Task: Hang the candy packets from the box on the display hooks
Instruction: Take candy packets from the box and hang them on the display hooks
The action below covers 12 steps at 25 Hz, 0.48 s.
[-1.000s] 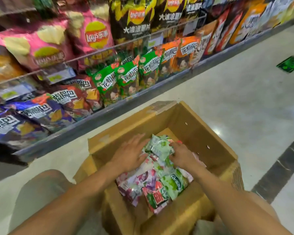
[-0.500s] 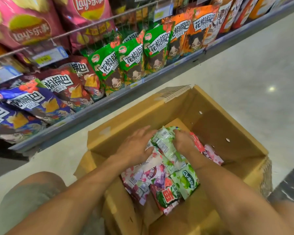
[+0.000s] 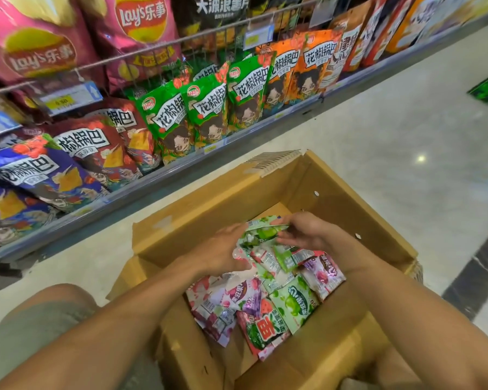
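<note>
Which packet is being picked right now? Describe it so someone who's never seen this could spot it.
Start at the open cardboard box on the floor by the snack shelf. At the far end of its candy pile, the right-hand grip pinches one pale green packet, raised above the rest. Its neighbours, green ones included, lie flat in the pile.

Matt brown corrugated cardboard box (image 3: 268, 187), glossy crinkled plastic candy packets (image 3: 293, 302), shiny foil snack bags (image 3: 178, 119), thin metal shelf rail (image 3: 141, 53), polished stone floor (image 3: 392, 142)

single head view, looking steeply down into open box (image 3: 209, 198), close; snack shelf (image 3: 169, 175) upper left.
</note>
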### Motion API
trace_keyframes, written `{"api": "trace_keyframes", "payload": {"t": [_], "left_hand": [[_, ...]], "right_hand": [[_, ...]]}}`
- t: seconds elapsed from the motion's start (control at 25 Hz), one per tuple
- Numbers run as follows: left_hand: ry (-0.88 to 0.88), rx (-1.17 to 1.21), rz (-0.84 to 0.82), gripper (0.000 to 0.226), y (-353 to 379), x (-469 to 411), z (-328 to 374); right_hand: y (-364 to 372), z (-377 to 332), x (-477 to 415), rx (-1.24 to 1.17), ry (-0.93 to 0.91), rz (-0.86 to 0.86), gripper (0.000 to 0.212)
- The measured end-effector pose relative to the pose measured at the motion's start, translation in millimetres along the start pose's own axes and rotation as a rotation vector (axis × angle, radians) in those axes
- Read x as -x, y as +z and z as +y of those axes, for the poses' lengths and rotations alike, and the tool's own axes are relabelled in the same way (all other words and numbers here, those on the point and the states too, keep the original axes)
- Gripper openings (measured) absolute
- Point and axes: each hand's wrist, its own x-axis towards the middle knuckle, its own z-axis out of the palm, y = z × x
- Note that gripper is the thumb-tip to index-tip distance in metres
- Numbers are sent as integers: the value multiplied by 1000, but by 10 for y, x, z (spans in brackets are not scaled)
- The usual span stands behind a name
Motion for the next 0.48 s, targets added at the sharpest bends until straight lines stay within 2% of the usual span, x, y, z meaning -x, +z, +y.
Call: {"api": "trace_keyframes", "payload": {"t": [0.12, 0.2, 0.36, 0.44, 0.48], "left_hand": [[-25, 342, 95, 103, -47, -78, 97], [-10, 554, 139, 83, -80, -139, 126], [14, 705, 213, 34, -71, -207, 137], [-25, 762, 272, 22, -102, -215, 143], [-50, 780, 283, 18, -123, -212, 146]], "right_hand": [[-35, -53, 224, -179, 126, -152, 26], [-8, -49, 296, -234, 152, -214, 26], [3, -86, 366, -316, 129, -270, 26], [-94, -83, 303, -236, 70, -192, 24], [-160, -44, 247, -133, 23, -83, 24]]}}
